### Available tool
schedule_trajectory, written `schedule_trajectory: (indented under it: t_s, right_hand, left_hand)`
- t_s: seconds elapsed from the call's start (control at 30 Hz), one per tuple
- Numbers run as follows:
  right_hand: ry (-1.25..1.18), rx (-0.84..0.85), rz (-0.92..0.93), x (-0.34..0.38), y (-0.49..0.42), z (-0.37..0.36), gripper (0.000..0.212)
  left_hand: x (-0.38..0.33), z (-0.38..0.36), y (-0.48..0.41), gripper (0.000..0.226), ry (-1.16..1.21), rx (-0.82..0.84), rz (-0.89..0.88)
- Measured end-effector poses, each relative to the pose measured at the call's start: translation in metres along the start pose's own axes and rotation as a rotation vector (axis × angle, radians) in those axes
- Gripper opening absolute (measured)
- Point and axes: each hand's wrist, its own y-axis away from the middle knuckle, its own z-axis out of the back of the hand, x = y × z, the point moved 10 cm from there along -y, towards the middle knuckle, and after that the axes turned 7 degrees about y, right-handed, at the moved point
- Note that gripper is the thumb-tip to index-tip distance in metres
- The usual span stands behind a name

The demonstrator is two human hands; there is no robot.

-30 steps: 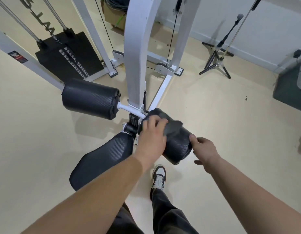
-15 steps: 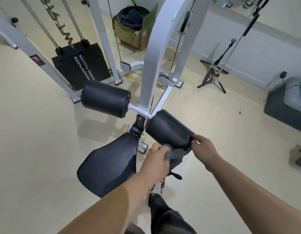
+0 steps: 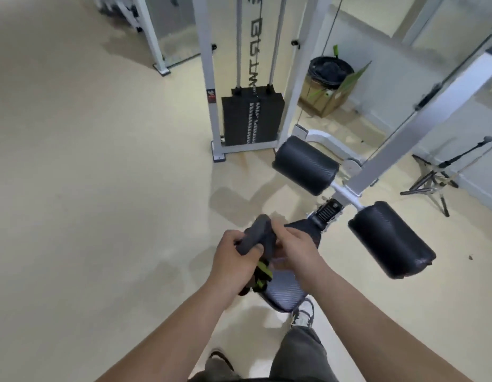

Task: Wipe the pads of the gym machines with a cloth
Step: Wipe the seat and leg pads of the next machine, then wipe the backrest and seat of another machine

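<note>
A dark grey cloth (image 3: 257,237) is bunched between both hands above the black seat pad (image 3: 285,295) of a white gym machine. My left hand (image 3: 234,257) grips the cloth's lower part, fingers curled round it. My right hand (image 3: 293,248) holds the cloth's other side from the right. A black and green item (image 3: 68,279) hangs just under my left hand; what it is I cannot tell. Two black roller pads sit to the right: the near one (image 3: 391,239) and the far one (image 3: 305,165), both apart from my hands.
The white frame post (image 3: 421,117) rises at the right. A black weight stack (image 3: 251,119) stands behind in its white frame. A cardboard box with a black bag (image 3: 329,86) sits by the wall. A tripod stand (image 3: 435,180) is at far right. My legs and shoes (image 3: 302,315) are below.
The view has swung left. Both hands left the near roller pad and came together over the seat pad, the right hand now also holding the cloth.
</note>
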Motion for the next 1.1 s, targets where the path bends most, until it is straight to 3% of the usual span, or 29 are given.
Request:
schedule_trajectory:
  t_s: [0.1, 0.27, 0.37, 0.47, 0.57, 0.7, 0.77, 0.93, 1.0, 1.1]
  right_hand:
    - [0.034, 0.159, 0.007, 0.015, 0.003, -0.081, 0.035]
    - [0.215, 0.276, 0.012, 0.045, -0.010, -0.183, 0.020]
    - [0.368, 0.485, 0.040, 0.067, -0.017, -0.267, 0.013]
    - [0.547, 0.701, 0.086, 0.089, -0.014, -0.361, 0.008]
    - [0.690, 0.845, 0.147, 0.103, 0.004, -0.448, 0.020]
    - [0.807, 1.018, 0.213, 0.099, 0.047, -0.573, 0.025]
    - [0.839, 1.045, 0.222, 0.096, 0.064, -0.638, 0.028]
    - [0.865, 1.029, 0.263, 0.096, 0.097, -0.787, 0.030]
    - [0.860, 1.021, 0.297, 0.103, 0.112, -0.847, 0.027]
    - [0.850, 1.014, 0.337, 0.122, 0.127, -0.922, 0.026]
  left_hand:
    - [0.007, 0.074, 0.005, 0.025, 0.117, -0.063, 0.033]
    - [0.025, 0.180, -0.003, 0.024, 0.364, -0.189, 0.169]
    - [0.036, 0.251, -0.005, 0.010, 0.450, -0.322, 0.178]
    - [0.050, 0.323, 0.012, 0.035, 0.599, -0.479, 0.168]
    - [0.064, 0.389, 0.041, 0.066, 0.752, -0.581, 0.144]
    - [0.075, 0.472, 0.081, 0.045, 0.850, -0.587, 0.052]
    - [0.087, 0.524, 0.097, 0.038, 0.915, -0.682, 0.031]
    - [0.113, 0.669, 0.129, 0.022, 0.737, -1.010, 0.039]
    - [0.113, 0.734, 0.135, 0.029, 0.627, -1.092, 0.005]
    - [0.101, 0.817, 0.140, 0.018, 0.529, -1.180, -0.039]
